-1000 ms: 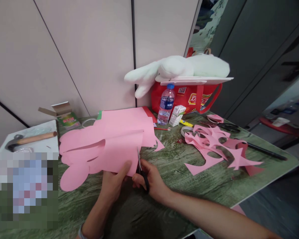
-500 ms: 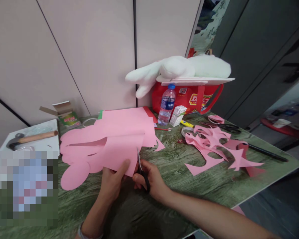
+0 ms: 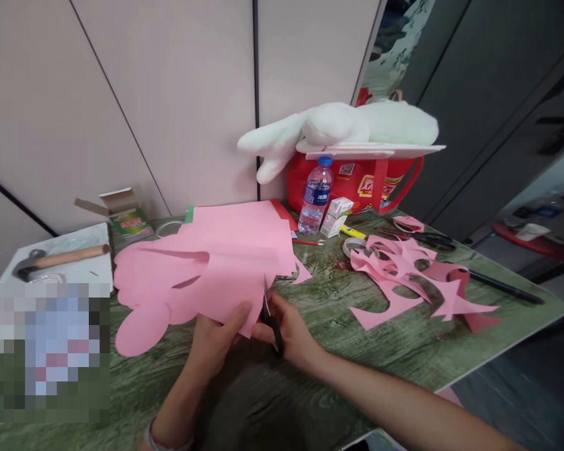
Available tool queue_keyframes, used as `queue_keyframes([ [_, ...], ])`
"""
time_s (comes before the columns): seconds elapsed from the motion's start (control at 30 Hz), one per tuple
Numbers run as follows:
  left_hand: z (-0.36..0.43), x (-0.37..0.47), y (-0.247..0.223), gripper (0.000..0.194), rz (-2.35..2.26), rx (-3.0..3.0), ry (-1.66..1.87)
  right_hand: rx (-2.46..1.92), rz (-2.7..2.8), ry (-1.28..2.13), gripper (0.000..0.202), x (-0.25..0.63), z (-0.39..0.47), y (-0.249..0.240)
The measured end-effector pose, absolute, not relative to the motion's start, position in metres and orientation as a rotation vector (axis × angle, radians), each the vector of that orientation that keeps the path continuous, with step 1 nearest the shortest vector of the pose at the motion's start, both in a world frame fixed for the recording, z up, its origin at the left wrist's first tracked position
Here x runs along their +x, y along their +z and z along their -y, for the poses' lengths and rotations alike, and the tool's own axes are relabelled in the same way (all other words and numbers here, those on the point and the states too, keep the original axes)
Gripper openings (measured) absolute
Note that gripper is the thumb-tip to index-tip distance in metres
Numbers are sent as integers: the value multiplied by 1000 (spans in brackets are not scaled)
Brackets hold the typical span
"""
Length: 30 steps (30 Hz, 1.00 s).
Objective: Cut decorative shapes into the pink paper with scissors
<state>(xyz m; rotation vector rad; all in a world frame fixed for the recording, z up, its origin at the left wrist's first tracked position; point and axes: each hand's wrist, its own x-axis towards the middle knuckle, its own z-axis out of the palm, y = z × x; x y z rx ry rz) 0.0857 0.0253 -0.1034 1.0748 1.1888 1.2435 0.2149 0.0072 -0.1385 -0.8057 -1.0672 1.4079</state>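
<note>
A pink sheet of paper is pinched along its near edge by my left hand, thumb on top and fingers underneath. My right hand is closed round the handles of black-handled scissors, their blades pointing away from me at the sheet's right part. Beneath and left of the held sheet lie rounded pink paper cut-outs. Behind it, more pink sheets lie in a stack, with red and green edges showing underneath.
Pink paper scraps lie to the right, beside a tape roll and a black rod. Farther back stand a water bottle, a small white box and a red bag. A hammer rests at left.
The held sheet has dropped flatter and shifted slightly, its near corner a little lower. The scissors have turned slightly, and their blades look closer together. Both hands keep their grip.
</note>
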Motion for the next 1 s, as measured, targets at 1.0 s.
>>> queue_keyframes([
  [1.0, -24, 86, -93, 33, -1161, 1003, 1251, -777, 1132, 1379, 43, 217, -5, -136],
])
